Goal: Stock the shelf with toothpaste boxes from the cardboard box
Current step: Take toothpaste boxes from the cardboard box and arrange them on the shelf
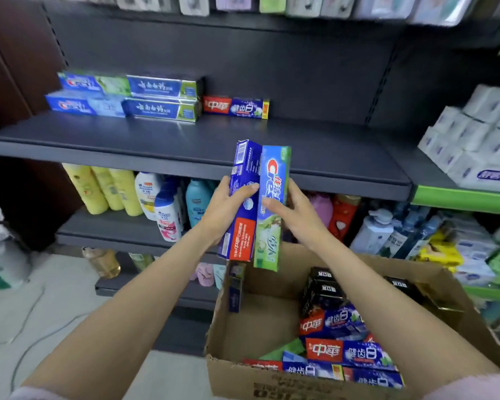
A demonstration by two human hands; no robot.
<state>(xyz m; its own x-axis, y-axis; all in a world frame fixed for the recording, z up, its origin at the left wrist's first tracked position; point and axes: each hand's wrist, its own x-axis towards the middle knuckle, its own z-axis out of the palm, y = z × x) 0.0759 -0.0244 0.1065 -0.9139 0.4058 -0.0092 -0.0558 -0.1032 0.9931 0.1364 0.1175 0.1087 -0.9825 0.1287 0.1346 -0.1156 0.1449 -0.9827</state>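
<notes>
1. Dark grey metal shelf (185, 137): the landmark. Its front edge runs left to right just behind the two held boxes; bare board lies from that edge back to the stock at the rear left, and all along its right half.
2. At the shelf's rear left: two stacked Crest boxes (87, 95), beside them two stacked blue-and-green boxes (162, 98) with white Chinese script, then a single red-and-blue box (236, 107) reading 中華 健齿白.
3. Left hand (228, 209): fingers curled round a blue box with a red panel (243, 203), held upright in front of the shelf edge; barcode at its top end.
4. Right hand (295, 212): gripping a blue-and-green Crest box (272, 209), upright, touching the blue one side by side.
5. Cardboard box (243, 373) below the shelf, under both hands: 中華 boxes (350, 353) lie along its right and near sides, black boxes (322, 290) behind them; bare cardboard floor at left.
6. Under the shelf: yellow bottles (101, 189) and shampoo bottles (168, 212). Right of it, white wrapped packs (479, 140) on a green-edged shelf.
</notes>
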